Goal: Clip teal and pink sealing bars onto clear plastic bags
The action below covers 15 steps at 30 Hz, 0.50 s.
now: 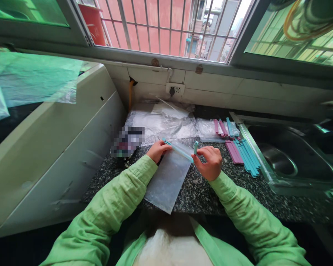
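Clear bag on desk: my left hand and right hand pinch blue clip half-on; spare clips right of bag.

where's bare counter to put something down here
Bare counter lies between the right hand, the clips and the sink. A narrower strip lies left of the left hand. Behind the bag, plastic bags crowd it.
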Each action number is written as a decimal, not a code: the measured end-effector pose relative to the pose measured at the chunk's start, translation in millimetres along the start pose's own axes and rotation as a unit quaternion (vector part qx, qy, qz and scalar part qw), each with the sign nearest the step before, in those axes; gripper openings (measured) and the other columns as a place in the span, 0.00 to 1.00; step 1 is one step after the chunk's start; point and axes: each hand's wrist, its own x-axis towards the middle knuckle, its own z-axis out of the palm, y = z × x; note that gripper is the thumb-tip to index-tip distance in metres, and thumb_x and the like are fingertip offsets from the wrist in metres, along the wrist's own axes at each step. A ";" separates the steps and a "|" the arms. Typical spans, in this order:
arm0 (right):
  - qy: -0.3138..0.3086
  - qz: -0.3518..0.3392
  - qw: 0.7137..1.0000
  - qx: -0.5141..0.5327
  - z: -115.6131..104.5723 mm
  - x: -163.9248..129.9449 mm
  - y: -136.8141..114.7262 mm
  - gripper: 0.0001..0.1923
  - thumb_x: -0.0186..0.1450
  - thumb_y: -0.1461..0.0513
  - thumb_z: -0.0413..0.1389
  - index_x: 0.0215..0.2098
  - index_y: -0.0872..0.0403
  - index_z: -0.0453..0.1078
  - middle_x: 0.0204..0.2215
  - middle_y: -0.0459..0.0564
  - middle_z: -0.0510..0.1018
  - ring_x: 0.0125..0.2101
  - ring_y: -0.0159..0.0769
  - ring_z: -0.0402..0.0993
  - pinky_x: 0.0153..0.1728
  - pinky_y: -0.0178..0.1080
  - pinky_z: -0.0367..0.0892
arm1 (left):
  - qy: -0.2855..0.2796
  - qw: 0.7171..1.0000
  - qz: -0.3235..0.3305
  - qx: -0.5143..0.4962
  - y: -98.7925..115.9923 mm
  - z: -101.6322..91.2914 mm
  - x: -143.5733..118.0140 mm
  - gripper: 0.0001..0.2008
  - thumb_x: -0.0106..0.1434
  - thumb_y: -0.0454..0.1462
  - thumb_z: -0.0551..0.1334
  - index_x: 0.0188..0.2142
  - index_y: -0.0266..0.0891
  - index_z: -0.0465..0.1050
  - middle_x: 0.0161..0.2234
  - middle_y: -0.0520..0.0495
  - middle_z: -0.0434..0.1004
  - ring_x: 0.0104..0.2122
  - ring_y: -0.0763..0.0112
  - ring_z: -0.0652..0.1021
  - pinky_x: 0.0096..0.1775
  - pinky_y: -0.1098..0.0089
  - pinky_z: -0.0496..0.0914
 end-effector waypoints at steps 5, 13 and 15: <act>0.005 0.005 1.000 0.007 0.9 -0.5 2.4 0.07 0.58 0.58 0.55 0.25 0.53 0.66 0.22 0.45 0.73 0.28 0.33 0.68 0.34 0.37 0.57 | 0.023 1.000 -0.001 -0.021 -0.3 -0.4 1.6 0.08 0.38 0.31 0.64 0.18 0.34 0.65 0.14 0.56 0.66 0.16 0.80 0.66 0.21 0.76 0.61; 0.020 0.003 1.000 0.010 -1.9 2.3 3.6 0.08 0.58 0.58 0.54 0.24 0.53 0.65 0.22 0.46 0.72 0.27 0.33 0.67 0.33 0.37 0.58 | 0.047 0.997 -0.014 -0.064 7.8 5.1 -4.5 0.08 0.37 0.31 0.63 0.19 0.34 0.65 0.15 0.56 0.67 0.18 0.78 0.69 0.24 0.74 0.66; 0.020 0.003 1.000 0.008 -2.4 3.0 5.0 0.08 0.58 0.58 0.54 0.24 0.52 0.64 0.22 0.46 0.71 0.28 0.33 0.67 0.33 0.37 0.58 | 0.050 0.996 -0.014 -0.073 9.4 5.6 -5.6 0.08 0.36 0.31 0.63 0.19 0.34 0.65 0.15 0.56 0.68 0.18 0.78 0.70 0.24 0.74 0.67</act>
